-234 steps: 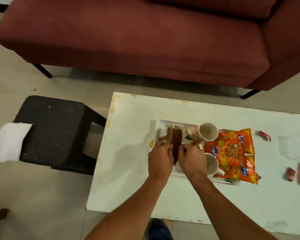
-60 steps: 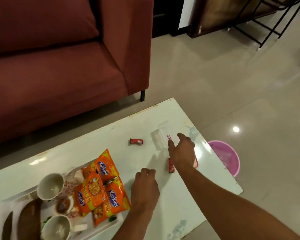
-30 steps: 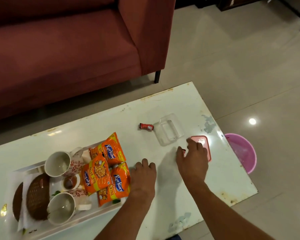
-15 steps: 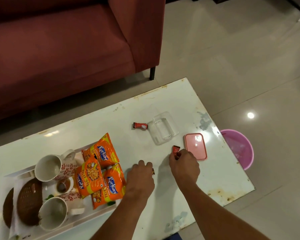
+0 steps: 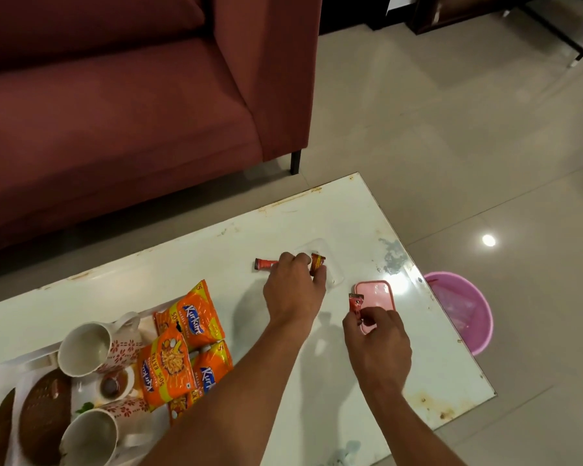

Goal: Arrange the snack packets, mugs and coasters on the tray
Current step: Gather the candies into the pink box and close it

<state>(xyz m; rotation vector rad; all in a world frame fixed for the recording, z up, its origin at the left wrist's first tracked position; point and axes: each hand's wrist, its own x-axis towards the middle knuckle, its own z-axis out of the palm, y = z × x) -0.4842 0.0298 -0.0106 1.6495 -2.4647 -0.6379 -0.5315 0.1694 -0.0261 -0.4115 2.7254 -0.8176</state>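
Observation:
The white tray [image 5: 31, 361] at the lower left carries two floral mugs [image 5: 85, 351] [image 5: 91, 438], brown coasters [image 5: 39, 425] and three orange snack packets [image 5: 189, 317]. My left hand [image 5: 293, 290] pinches a small red sachet [image 5: 317, 262] over a clear plastic container [image 5: 332, 267]. Near the pink lid [image 5: 376, 294], my right hand [image 5: 377, 344] pinches another red sachet [image 5: 355, 302]. A third red sachet [image 5: 265, 264] lies on the table just left of my left hand.
The white table [image 5: 317, 216] ends close to the right of the pink lid. A pink bucket [image 5: 461, 307] stands on the floor beyond that edge. A maroon sofa [image 5: 115, 105] runs along the table's far side.
My left hand has lifted a red sachet from near the packets and carried it over the clear container. My right hand has raised its sachet off the table beside the pink lid.

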